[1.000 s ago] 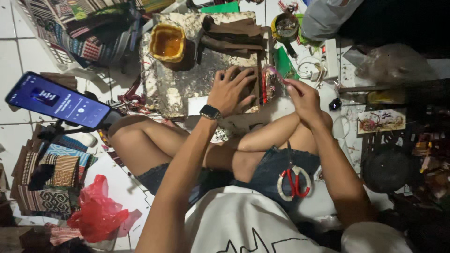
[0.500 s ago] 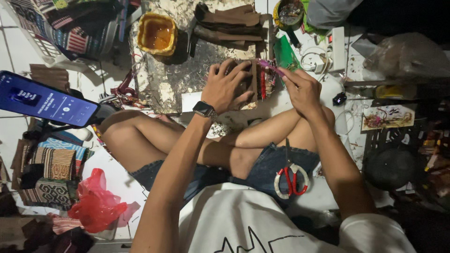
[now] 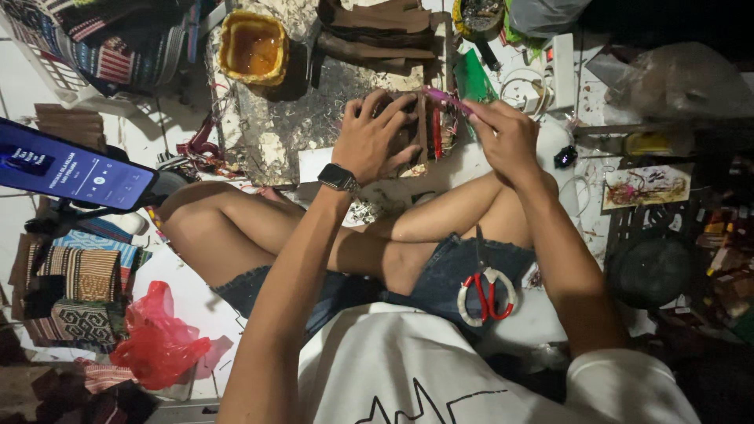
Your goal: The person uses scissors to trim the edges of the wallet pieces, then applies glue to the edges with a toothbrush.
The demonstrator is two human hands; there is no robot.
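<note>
In the head view, one brown workpiece [image 3: 408,129], flat and stiff-looking, is seen on a scuffed work board [image 3: 275,118] that lies on the white tiled floor [image 3: 23,86]. The left hand [image 3: 373,137] is pressed down on it, its fingers [image 3: 369,102] spread apart over the top, and one dark watch [image 3: 338,177] is worn on that wrist. The right hand [image 3: 506,133] is held just beside the workpiece's right edge, its fingers [image 3: 477,108] pinched together on one thin pink-purple strip [image 3: 441,95]; what the strip is made of cannot be told, since the light is poor there. At the board's far left corner one yellow tub [image 3: 253,45] of amber liquid is set, and at its far edge one stack of brown pieces [image 3: 381,27] is piled. One pair of scissors [image 3: 487,292] with red-and-white handles is laid on the person's lap. To the left, one lit phone [image 3: 75,169] is propped above a pile of patterned woven cloth [image 3: 75,286], and one red plastic bag [image 3: 157,341] is crumpled near it.
</note>
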